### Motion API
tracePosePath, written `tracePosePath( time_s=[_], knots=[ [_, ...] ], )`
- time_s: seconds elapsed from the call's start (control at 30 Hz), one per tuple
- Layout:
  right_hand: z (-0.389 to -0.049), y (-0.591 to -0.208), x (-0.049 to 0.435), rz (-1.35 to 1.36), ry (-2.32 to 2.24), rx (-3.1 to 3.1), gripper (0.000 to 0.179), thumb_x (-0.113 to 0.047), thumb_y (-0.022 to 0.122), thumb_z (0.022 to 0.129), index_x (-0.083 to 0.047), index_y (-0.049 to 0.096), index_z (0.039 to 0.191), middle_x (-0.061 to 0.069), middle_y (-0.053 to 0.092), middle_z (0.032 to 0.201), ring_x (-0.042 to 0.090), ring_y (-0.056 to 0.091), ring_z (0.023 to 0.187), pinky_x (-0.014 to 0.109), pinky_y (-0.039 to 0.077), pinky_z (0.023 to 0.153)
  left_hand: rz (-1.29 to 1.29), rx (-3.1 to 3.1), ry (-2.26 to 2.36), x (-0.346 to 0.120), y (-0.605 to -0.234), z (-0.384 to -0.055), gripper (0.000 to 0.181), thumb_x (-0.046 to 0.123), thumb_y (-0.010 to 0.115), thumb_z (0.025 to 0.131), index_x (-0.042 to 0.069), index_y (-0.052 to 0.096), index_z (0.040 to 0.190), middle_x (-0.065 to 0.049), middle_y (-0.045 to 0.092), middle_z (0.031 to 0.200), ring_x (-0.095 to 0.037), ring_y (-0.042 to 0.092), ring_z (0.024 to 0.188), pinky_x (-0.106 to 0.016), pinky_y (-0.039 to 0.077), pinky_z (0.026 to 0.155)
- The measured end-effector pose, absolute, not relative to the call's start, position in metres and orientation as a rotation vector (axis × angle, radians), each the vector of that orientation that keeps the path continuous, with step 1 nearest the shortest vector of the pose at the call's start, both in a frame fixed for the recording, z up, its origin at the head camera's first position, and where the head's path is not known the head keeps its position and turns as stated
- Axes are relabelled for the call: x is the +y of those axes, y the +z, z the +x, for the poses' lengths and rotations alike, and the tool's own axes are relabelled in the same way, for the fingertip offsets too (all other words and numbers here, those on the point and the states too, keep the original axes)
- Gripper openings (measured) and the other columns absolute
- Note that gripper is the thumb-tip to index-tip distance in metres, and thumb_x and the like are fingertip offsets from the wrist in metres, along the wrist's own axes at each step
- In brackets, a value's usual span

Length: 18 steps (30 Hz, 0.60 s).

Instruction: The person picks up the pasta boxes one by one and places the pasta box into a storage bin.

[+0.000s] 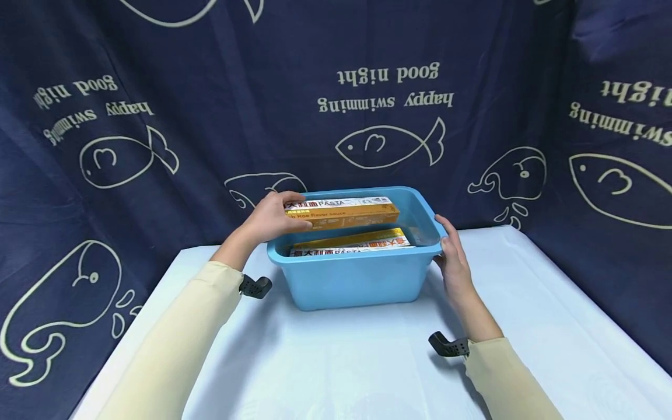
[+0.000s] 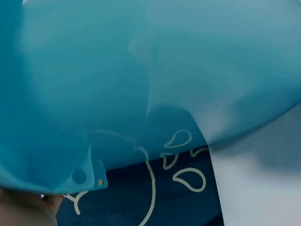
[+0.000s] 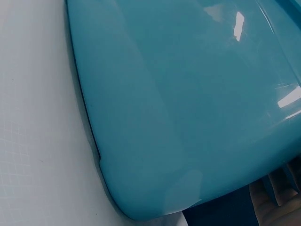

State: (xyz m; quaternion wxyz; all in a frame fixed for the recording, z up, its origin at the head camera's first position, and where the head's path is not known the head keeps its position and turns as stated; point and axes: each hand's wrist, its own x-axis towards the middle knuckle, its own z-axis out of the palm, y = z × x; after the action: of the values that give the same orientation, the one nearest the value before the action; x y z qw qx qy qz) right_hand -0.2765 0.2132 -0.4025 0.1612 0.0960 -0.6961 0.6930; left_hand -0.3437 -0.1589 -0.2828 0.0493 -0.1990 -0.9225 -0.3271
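A blue plastic tub [image 1: 357,280] stands on the white table. My left hand [image 1: 270,217] grips the left end of an orange and white pasta box [image 1: 346,217], thumb on the near side and fingers over the far side. That box lies level across the tub's opening, at about rim height. Lower inside the tub rests a second pasta box [image 1: 352,244], yellow and white, partly hidden by the front wall. My right hand [image 1: 452,256] holds the tub's right rim. In the right wrist view, the fingers [image 3: 277,195] show beside the tub's wall [image 3: 164,108].
The white table [image 1: 346,361] extends in front of the tub and to both sides. Close behind it hangs a dark blue curtain [image 1: 294,87] with fish drawings and lettering, which also runs along the left and right sides.
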Motion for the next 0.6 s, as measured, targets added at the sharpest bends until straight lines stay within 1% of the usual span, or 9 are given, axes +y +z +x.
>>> tracePosePath(
  time_s=[0.07, 0.13, 0.2, 0.3, 0.37, 0.43, 0.6],
  knots=[
    [-0.277, -0.403, 0.214, 0.275, 1.973, -1.991, 0.056, -0.045, 0.032, 0.1, -0.032, 0.03, 0.155, 0.002, 0.024, 0.163, 0.033, 0.023, 0.152, 0.066, 0.013, 0.12, -0.638, -2.806, -0.961, -0.154, -0.284, -0.346, 0.073, 0.032, 0.084, 0.078, 0.006, 0.055, 0.14, -0.01, 0.066, 0.127, -0.024, 0.062, 0.108, -0.042, 0.054, 0.094],
    [-0.277, -0.404, 0.214, 0.273, 1.963, -1.998, 0.056, -0.045, 0.032, 0.1, -0.032, 0.029, 0.155, 0.003, 0.024, 0.164, 0.034, 0.023, 0.152, 0.067, 0.014, 0.12, -0.663, -2.816, -0.917, -0.15, -0.285, -0.347, 0.072, 0.031, 0.084, 0.078, 0.007, 0.056, 0.139, -0.009, 0.065, 0.126, -0.024, 0.058, 0.11, -0.041, 0.052, 0.094],
    [-0.277, -0.405, 0.214, 0.268, 1.962, -2.0, 0.057, -0.045, 0.032, 0.1, -0.032, 0.029, 0.155, 0.003, 0.024, 0.164, 0.035, 0.023, 0.151, 0.067, 0.014, 0.12, -0.692, -2.824, -0.879, -0.145, -0.286, -0.348, 0.069, 0.03, 0.084, 0.078, 0.007, 0.058, 0.138, -0.009, 0.066, 0.124, -0.024, 0.059, 0.108, -0.04, 0.053, 0.092],
    [-0.277, -0.406, 0.213, 0.277, 1.961, -2.002, 0.056, -0.044, 0.032, 0.101, -0.031, 0.029, 0.156, 0.004, 0.023, 0.164, 0.035, 0.023, 0.152, 0.068, 0.014, 0.119, -0.68, -2.862, -0.841, -0.14, -0.288, -0.348, 0.068, 0.03, 0.084, 0.078, 0.008, 0.059, 0.137, -0.009, 0.065, 0.124, -0.024, 0.051, 0.112, -0.04, 0.049, 0.094],
    [-0.277, -0.406, 0.213, 0.282, 1.966, -1.998, 0.056, -0.043, 0.033, 0.1, -0.031, 0.03, 0.155, 0.004, 0.024, 0.164, 0.035, 0.023, 0.152, 0.068, 0.014, 0.12, -0.665, -2.878, -0.83, -0.138, -0.289, -0.349, 0.068, 0.029, 0.084, 0.078, 0.008, 0.058, 0.137, -0.01, 0.065, 0.124, -0.025, 0.05, 0.113, -0.041, 0.047, 0.096],
    [-0.277, -0.406, 0.213, 0.29, 1.962, -1.992, 0.056, -0.043, 0.033, 0.1, -0.032, 0.03, 0.155, 0.003, 0.023, 0.164, 0.034, 0.022, 0.152, 0.068, 0.013, 0.119, -0.644, -2.897, -0.809, -0.137, -0.289, -0.349, 0.069, 0.028, 0.084, 0.078, 0.01, 0.057, 0.139, -0.009, 0.064, 0.126, -0.025, 0.043, 0.115, -0.043, 0.043, 0.098],
    [-0.277, -0.405, 0.213, 0.286, 1.967, -1.98, 0.058, -0.044, 0.034, 0.1, -0.03, 0.03, 0.155, 0.001, 0.023, 0.164, 0.033, 0.02, 0.153, 0.068, 0.011, 0.12, -0.667, -2.91, -0.746, -0.135, -0.288, -0.353, 0.068, 0.026, 0.084, 0.08, 0.011, 0.056, 0.14, -0.009, 0.065, 0.13, -0.027, 0.043, 0.115, -0.043, 0.04, 0.1]
  ],
)
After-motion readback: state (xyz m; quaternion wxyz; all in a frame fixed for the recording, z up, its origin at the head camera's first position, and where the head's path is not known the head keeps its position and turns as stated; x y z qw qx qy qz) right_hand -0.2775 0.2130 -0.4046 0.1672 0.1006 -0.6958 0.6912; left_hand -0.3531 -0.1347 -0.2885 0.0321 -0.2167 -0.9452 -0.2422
